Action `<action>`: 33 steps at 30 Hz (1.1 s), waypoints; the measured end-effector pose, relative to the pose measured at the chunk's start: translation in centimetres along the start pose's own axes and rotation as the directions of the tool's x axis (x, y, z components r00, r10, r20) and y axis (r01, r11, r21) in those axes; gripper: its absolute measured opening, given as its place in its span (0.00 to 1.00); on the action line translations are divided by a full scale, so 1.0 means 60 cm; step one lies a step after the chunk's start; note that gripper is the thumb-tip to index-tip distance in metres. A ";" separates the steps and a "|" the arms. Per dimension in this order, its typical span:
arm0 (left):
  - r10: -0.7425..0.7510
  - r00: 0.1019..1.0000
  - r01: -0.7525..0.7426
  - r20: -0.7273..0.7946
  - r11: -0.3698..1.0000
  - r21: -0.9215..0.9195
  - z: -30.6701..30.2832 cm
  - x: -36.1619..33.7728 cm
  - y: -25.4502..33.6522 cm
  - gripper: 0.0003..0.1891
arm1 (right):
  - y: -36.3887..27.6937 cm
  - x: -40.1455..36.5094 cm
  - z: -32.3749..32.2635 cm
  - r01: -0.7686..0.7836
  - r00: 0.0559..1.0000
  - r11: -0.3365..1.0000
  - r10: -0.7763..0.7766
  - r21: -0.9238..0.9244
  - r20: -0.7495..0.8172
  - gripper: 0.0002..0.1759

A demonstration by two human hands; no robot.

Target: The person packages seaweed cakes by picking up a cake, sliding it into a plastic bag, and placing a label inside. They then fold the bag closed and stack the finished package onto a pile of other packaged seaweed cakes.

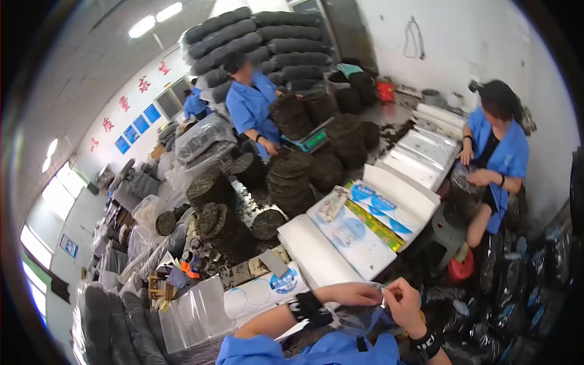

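Low in front of my body is a clear plastic bag (365, 320), with something dark showing through it. My left hand (360, 294) and my right hand (404, 304) meet at its gathered mouth, fingers closed on the plastic. Black bands circle both wrists. Just beyond my hands lies a pile of printed plastic bags (356, 240) in white, blue and green. White printed packaging (261, 292) and a stack of clear bags (198, 313) lie to my left.
Stacks of dark round cakes (289, 185), like dried seaweed, cover the table around a green scale (313, 141). One co-worker (252, 103) stands behind them; another (499, 152) sits right, holding a bag. Filled black bags (511, 292) crowd the right floor. Long sacks (292, 45) are piled behind.
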State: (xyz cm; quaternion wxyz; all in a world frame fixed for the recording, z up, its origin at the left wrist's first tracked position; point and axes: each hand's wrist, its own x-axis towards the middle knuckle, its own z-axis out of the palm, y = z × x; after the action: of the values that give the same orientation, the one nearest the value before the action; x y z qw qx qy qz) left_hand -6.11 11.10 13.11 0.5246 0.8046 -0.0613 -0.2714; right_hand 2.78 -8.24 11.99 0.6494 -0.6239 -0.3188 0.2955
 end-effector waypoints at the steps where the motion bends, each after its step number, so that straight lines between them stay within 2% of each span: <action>1: -0.047 0.997 0.014 -0.059 0.883 -0.469 -0.009 -0.045 -0.015 0.15 | 0.006 0.007 -0.009 -0.034 0.999 0.999 0.034 -0.003 -0.012 0.05; 2: -0.037 0.986 -0.062 -0.163 0.822 -0.566 -0.033 -0.093 -0.034 0.19 | 0.004 0.013 -0.016 -0.056 0.998 0.998 0.056 0.008 -0.028 0.06; 3: -0.100 0.921 -0.159 -0.376 0.786 -0.597 -0.059 -0.161 -0.046 0.17 | 0.008 0.019 -0.010 -0.043 0.999 0.999 0.043 0.004 -0.014 0.06; 4: -0.359 0.545 -0.352 -0.757 0.721 -0.596 -0.107 -0.253 -0.200 0.16 | 0.016 0.042 0.010 -0.062 0.998 0.998 0.062 -0.008 -0.025 0.06; 5: -0.505 0.208 -0.410 -0.838 0.732 -0.544 -0.124 -0.300 -0.270 0.12 | 0.026 0.040 0.011 -0.098 0.994 0.995 0.097 -0.016 -0.047 0.06; 6: -0.523 0.117 -0.689 -0.844 0.570 -0.448 -0.143 -0.375 -0.441 0.08 | 0.027 0.040 0.014 -0.098 0.995 0.995 0.097 -0.029 -0.038 0.06; 7: -0.713 -0.089 -0.632 -0.696 0.581 -0.514 -0.156 -0.443 -0.465 0.12 | 0.025 0.042 0.019 -0.121 0.991 0.991 0.117 -0.053 -0.062 0.07; 9: -0.810 -0.377 -0.633 -0.450 0.580 -0.513 -0.184 -0.547 -0.486 0.24 | 0.034 0.044 0.022 -0.131 0.987 0.989 0.124 -0.061 -0.106 0.06; 11: -0.819 -0.494 -0.634 -0.293 0.570 -0.524 -0.222 -0.615 -0.492 0.43 | 0.054 0.040 0.013 -0.122 0.978 0.990 0.109 -0.067 -0.179 0.06; 13: -0.863 -0.413 -0.705 -0.293 0.506 -0.497 -0.262 -0.663 -0.507 0.56 | 0.063 0.040 0.011 -0.149 0.960 0.983 0.117 -0.109 -0.253 0.06; 14: -0.831 -0.374 -0.675 -0.412 0.548 -0.494 -0.272 -0.687 -0.544 0.58 | 0.055 0.043 0.019 -0.164 0.951 0.982 0.131 -0.098 -0.279 0.07; 15: -0.840 -0.361 -0.673 -0.406 0.536 -0.511 -0.281 -0.699 -0.576 0.58 | 0.052 0.044 0.028 -0.163 0.946 0.983 0.130 -0.090 -0.298 0.07; 16: -0.796 -0.336 -0.598 -0.504 0.594 -0.539 -0.293 -0.708 -0.607 0.56 | 0.049 0.046 0.034 -0.177 0.941 0.979 0.139 -0.098 -0.310 0.07; 19: -0.854 -0.310 -0.631 -0.418 0.514 -0.581 -0.320 -0.699 -0.618 0.52 | 0.039 0.049 0.060 -0.219 0.929 0.968 0.167 -0.126 -0.331 0.07; 22: -0.850 -0.343 -0.599 -0.401 0.526 -0.603 -0.326 -0.715 -0.634 0.53 | 0.037 0.056 0.079 -0.247 0.925 0.957 0.186 -0.152 -0.330 0.07; 24: -0.831 -0.444 -0.597 -0.336 0.554 -0.580 -0.325 -0.715 -0.629 0.51 | 0.038 0.060 0.087 -0.259 0.926 0.951 0.194 -0.172 -0.324 0.07; 25: -0.835 -0.442 -0.601 -0.328 0.547 -0.583 -0.325 -0.714 -0.629 0.51 | 0.039 0.061 0.092 -0.264 0.927 0.947 0.197 -0.183 -0.320 0.07; 27: -0.768 -0.568 -0.482 -0.296 0.602 -0.637 -0.332 -0.714 -0.625 0.47 | 0.035 0.064 0.100 -0.272 0.929 0.942 0.203 -0.196 -0.310 0.07; 28: -0.709 -0.603 -0.438 -0.366 0.678 -0.590 -0.335 -0.712 -0.630 0.44 | 0.028 0.067 0.102 -0.281 0.931 0.935 0.211 -0.217 -0.298 0.07; 29: -0.710 -0.604 -0.439 -0.363 0.676 -0.592 -0.344 -0.716 -0.612 0.44 | 0.024 0.069 0.104 -0.289 0.933 0.928 0.217 -0.237 -0.289 0.07; 31: -0.704 -0.580 -0.321 -0.410 0.660 -0.679 -0.360 -0.722 -0.560 0.42 | 0.035 0.070 0.087 -0.271 0.928 0.931 0.185 -0.243 -0.324 0.07; 32: -0.431 -0.781 -0.201 -0.452 0.858 -0.473 -0.363 -0.707 -0.561 0.43 | 0.034 0.068 0.087 -0.255 0.919 0.935 0.155 -0.248 -0.363 0.07; 33: -0.367 -0.689 -0.249 -0.625 0.930 -0.272 -0.367 -0.732 -0.570 0.46 | 0.028 0.067 0.086 -0.259 0.905 0.925 0.132 -0.278 -0.404 0.07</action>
State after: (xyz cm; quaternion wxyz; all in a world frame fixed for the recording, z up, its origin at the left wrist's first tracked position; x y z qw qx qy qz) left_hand -38.57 60.90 6.11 0.3560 0.4521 0.5708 0.5857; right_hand 1.24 -1.81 10.59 0.5530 -0.7967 -0.1670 0.1775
